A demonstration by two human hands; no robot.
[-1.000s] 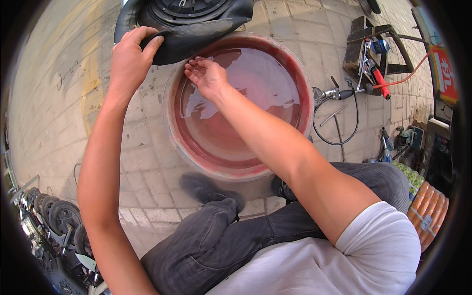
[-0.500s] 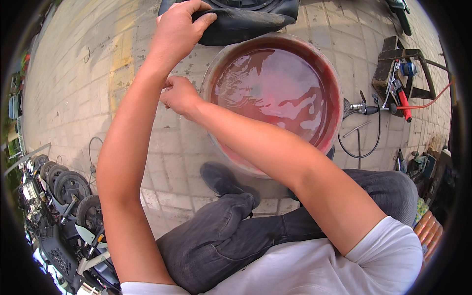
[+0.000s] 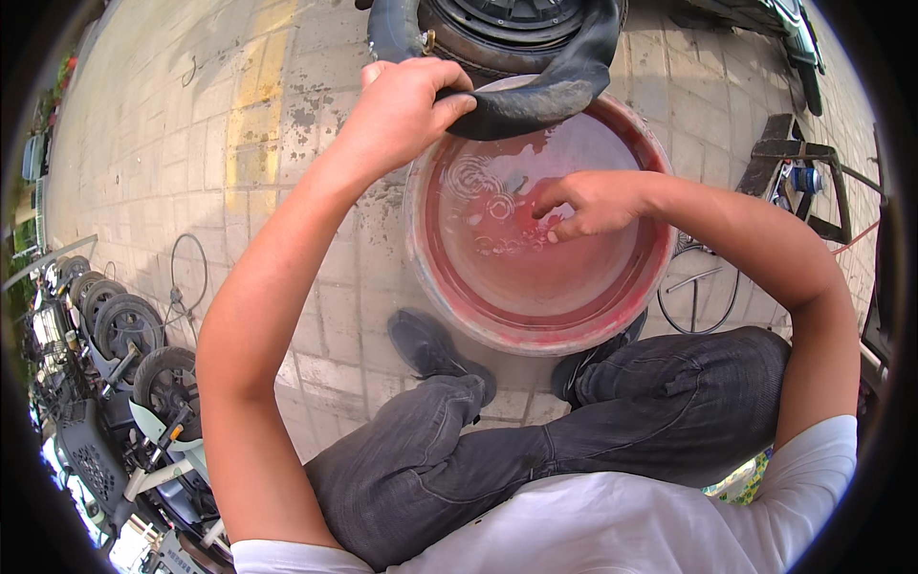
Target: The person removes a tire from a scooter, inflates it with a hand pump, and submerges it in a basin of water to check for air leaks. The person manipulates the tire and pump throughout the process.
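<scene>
A one-handed hold carried the risk as a black inner tube [image 3: 540,103] hung across the far rim of a reddish basin [image 3: 540,342] set on the pavement [image 3: 316,143]. Only the left hand [image 3: 406,105] had it, thumb pinched against fingers near the basin's far left rim. Wet fingers or slick rubber, if either was the case, could have let the loop drop over that rim or into the water [image 3: 478,263]. A wheel [image 3: 478,43] stood just past the far edge, where a careless pull might have scraped the tube or caught the small brass-coloured fitting [image 3: 429,41] beside it. Rings marked the water toward the left wall; more stirring could have hidden what showed on the surface.

The left arm reached up and inward, elbow slightly bent, back of the hand uppermost. The right arm came in over the basin's right rim, elbow bent wide, the right hand [image 3: 598,203] near the middle of the water with nothing visible in its grasp. Its fingers curled loosely, thumb apart; whether the tips touched the surface could not be told.
</scene>
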